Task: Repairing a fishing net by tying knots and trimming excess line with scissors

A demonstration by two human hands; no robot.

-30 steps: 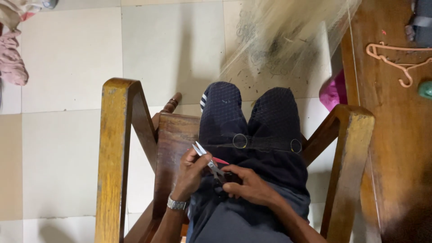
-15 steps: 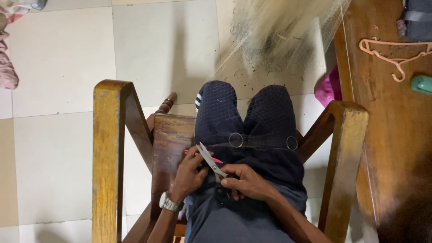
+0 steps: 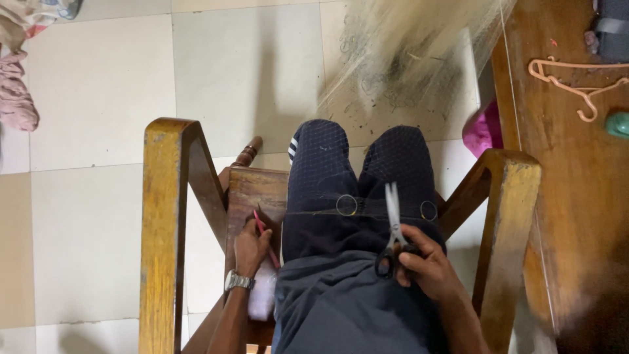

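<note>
Seat: the person sits in a wooden armchair (image 3: 164, 223), seen from above, knees pointing up the picture, legs in dark trousers (image 3: 357, 190).
Right hand: the right hand (image 3: 429, 269) rests on the right thigh, closed around the handles of a pair of scissors (image 3: 393, 233).
Fingers of the right hand: curled together through and around the dark handle loops; the thumb lies over the near loop, so the grip is tight on the handles.
Scissors: the pale blades stick out beyond the fingers, pointing away from the body along the thigh, and lie nearly together; their tips reach close to a thin line with two rings (image 3: 346, 205) that crosses both legs.
Left hand: the left hand (image 3: 252, 246) sits at the left edge of the lap, over the bare chair seat, with a wristwatch (image 3: 238, 282) at the wrist.
Fingers of the left hand: bent and pinched together on a thin pink stick (image 3: 265, 239), which runs slanted from above the knuckles down past the fingers toward the trouser edge.
Gap between hands: the hands are well apart, one on each side of the lap.
Surroundings: pale tiled floor (image 3: 98, 98); a wooden table (image 3: 576, 170) on the right with a pink clothes hanger (image 3: 576, 82); a blurred straw-coloured bundle (image 3: 419, 46) above the knees; pink cloth (image 3: 16, 98) at far left.
</note>
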